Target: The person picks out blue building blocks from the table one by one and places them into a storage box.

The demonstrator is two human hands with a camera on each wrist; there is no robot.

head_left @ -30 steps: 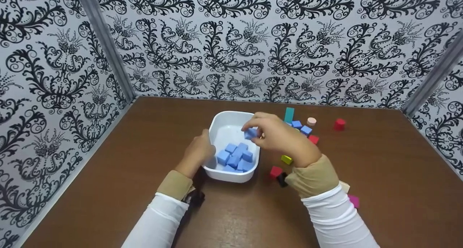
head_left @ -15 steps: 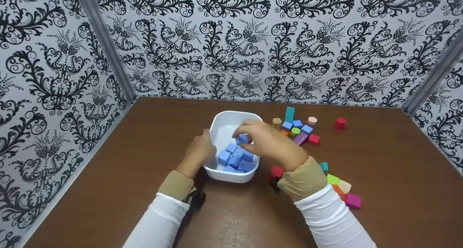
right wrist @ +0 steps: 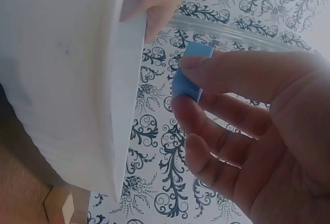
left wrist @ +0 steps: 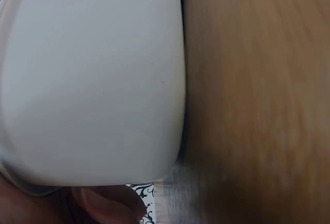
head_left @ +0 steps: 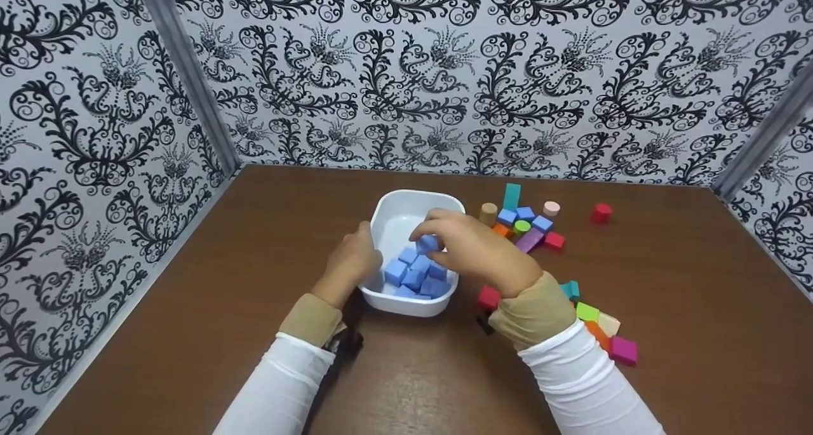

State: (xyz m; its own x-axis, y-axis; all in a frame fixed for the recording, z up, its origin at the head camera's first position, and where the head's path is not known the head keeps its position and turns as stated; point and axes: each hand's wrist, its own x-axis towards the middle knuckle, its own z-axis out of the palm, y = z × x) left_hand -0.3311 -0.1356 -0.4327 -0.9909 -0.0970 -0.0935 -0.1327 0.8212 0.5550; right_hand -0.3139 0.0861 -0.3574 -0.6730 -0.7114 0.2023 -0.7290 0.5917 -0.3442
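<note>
My left hand (head_left: 351, 257) grips the left rim of a white plastic tub (head_left: 406, 305) on the brown table. In the left wrist view the outer wall of the tub (left wrist: 98, 80) fills much of the frame, with part of the hand (left wrist: 103, 206) at the lower edge. Over the tub's right side, my right hand (head_left: 470, 244) pinches a blue block (head_left: 427, 243) between thumb and fingers, as the right wrist view also shows with the blue block (right wrist: 186, 86). Several blue blocks (head_left: 413, 277) lie in the near half of the tub.
Right of the tub lies a group of coloured blocks, with a teal block (head_left: 512, 197), a purple block (head_left: 530, 240) and a green cylinder (head_left: 521, 227). A red cylinder (head_left: 601, 213) stands farther right. Nearer are a red block (head_left: 489, 296) and a magenta block (head_left: 624, 350). Patterned walls (head_left: 406, 73) stand behind.
My right hand has moved left and slightly down over the tub with the blue block, then stayed nearly still over the last half second. The left hand has kept its grip on the rim.
</note>
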